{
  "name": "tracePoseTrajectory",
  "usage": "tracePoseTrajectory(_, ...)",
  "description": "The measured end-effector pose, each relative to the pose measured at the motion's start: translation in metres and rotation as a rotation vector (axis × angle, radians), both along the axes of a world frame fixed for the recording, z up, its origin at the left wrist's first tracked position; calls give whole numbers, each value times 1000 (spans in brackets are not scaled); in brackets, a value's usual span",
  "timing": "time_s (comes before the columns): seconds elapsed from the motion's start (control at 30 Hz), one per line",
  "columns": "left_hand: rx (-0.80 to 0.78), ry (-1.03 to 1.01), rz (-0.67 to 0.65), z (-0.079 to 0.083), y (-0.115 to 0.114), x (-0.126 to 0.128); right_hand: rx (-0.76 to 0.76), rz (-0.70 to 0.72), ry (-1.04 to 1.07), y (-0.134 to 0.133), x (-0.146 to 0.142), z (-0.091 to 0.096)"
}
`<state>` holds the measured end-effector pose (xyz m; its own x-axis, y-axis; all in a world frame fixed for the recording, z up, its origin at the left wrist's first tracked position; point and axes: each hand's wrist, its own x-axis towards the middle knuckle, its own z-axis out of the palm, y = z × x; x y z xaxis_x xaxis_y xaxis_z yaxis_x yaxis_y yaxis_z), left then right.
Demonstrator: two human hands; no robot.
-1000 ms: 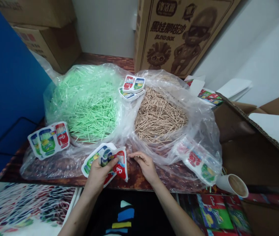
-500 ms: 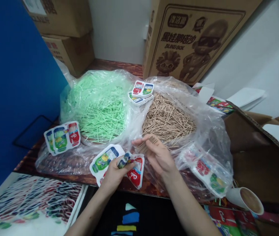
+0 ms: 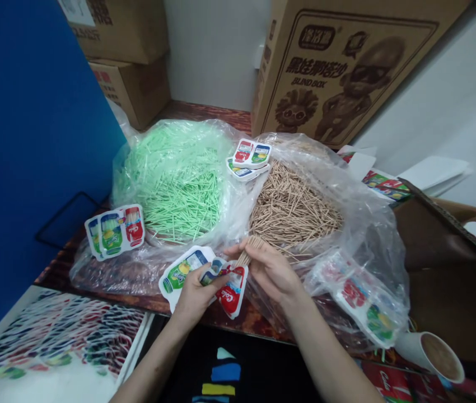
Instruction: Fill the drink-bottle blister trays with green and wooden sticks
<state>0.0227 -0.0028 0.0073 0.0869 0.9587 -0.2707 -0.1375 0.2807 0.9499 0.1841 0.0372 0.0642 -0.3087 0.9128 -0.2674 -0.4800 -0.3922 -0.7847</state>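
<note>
My left hand (image 3: 194, 296) is closed on a printed packet (image 3: 233, 294) whose red half reads "Cola". Behind that hand lies a similar flat packet (image 3: 183, 268) with a green and yellow print. Between the fingers and thumb of my right hand (image 3: 274, 274) is a small bundle of brown sticks (image 3: 246, 254), its lower ends at the upper edge of the red half. Whether the tips are inside it I cannot tell. Just beyond is a clear bag of loose brown sticks (image 3: 292, 207). Left of it stands a bag of light green sticks (image 3: 183, 196).
Printed packets (image 3: 114, 232) lie at the left, others (image 3: 250, 159) between the bags, and wrapped ones (image 3: 366, 305) at right. A paper cup (image 3: 414, 347) leans near an open carton (image 3: 452, 280). A large cardboard box (image 3: 347, 73) stands behind. Stacked printed sheets (image 3: 61, 330) are lower left.
The brown sticks in my right hand have come down to the upper edge of the red packet half and stand more upright. The whole scene sits slightly further right in view.
</note>
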Motion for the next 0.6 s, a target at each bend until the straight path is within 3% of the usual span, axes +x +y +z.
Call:
tracePoseTrajectory(0.17,123,142,-19,14,3,-4,129,170,-252,-14,-2,10)
tracePoseTrajectory(0.33,107,106,9,26,5,-10,418,12,-584,-23,5,28)
tracePoseTrajectory(0.43,105,91,28,32,5,-14,644,57,-793,-25,7,30)
tracePoseTrajectory(0.6,78,40,59,37,3,-16,734,50,-911,-26,5,28)
